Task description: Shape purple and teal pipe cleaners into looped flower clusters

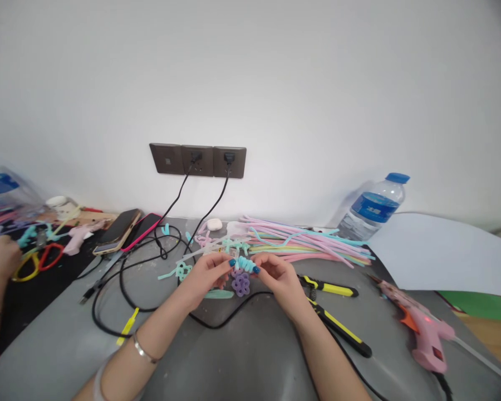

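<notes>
Between my two hands is a coiled light-blue pipe cleaner [245, 264], wound into a tight spiral. My left hand [212, 275] pinches its left end with thumb and fingers. At the right end, my right hand [276, 274] grips it the same way. Just below the coil lies a purple pipe-cleaner flower [241, 284], on the table or close above it. A mint-green flower [183, 270] rests left of my left hand. Behind my hands spreads a bundle of pastel pipe cleaners [304, 239].
Yellow-and-black pliers [338, 328] lie by my right forearm, and a pink glue gun [428, 334] is farther right. A water bottle [373, 209] leans at the wall. Black cables [121, 278] loop at left near two phones [119, 231]. Another person's hand [0, 259] is at far left.
</notes>
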Tool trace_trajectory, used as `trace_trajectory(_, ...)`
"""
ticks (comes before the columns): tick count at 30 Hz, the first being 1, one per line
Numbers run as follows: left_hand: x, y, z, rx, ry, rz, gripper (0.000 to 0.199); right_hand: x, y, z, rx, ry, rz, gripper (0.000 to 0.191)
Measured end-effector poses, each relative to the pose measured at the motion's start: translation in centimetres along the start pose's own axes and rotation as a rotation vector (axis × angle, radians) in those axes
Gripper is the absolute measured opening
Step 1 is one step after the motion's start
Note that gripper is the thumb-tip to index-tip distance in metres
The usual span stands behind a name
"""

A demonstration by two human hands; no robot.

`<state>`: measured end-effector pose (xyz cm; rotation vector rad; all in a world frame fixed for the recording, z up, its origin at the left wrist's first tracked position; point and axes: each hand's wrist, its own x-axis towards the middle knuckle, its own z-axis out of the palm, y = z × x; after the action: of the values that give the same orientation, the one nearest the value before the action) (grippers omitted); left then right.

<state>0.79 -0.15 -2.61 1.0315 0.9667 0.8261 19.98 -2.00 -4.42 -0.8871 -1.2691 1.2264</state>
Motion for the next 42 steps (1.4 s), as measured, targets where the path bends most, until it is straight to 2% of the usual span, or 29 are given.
trace_trajectory(5,0.0,-0.1,0.2,-0.080,0.015,0.005,0.044,-0.2,0.0,0.0,-0.024,-0.038,-0.042,0.009)
trace_trajectory(8,0.0,0.0,0.3,-0.052,0.010,-0.016,0.044,-0.2,0.1,0.1,-0.052,-0.059,-0.045,0.006)
trace_trajectory(18,-0.2,0.1,0.5,-0.080,-0.039,-0.027,0.037,0.0,0.0,0.2,-0.070,-0.019,-0.084,0.006)
trace_trajectory(22,-0.2,-0.2,1.0,0.024,-0.019,0.068,0.028,0.0,0.7,0.6,-0.045,0.039,-0.099,0.007)
trace_trajectory(28,-0.2,-0.5,1.2,0.215,0.046,0.301,0.017,-0.1,1.0,0.9,-0.002,0.082,-0.087,0.013)
trace_trajectory(33,-0.1,-0.6,1.1,0.345,0.006,0.531,0.009,-0.1,0.9,0.8,-0.007,0.071,-0.104,0.014)
trace_trajectory(37,-0.2,-0.6,1.2,0.412,-0.063,0.563,0.013,0.0,0.9,0.7,-0.044,0.104,-0.138,0.013)
trace_trajectory(42,-0.1,-0.9,0.9,0.444,-0.032,0.586,0.019,-0.1,1.0,0.8,-0.020,0.111,-0.124,0.017)
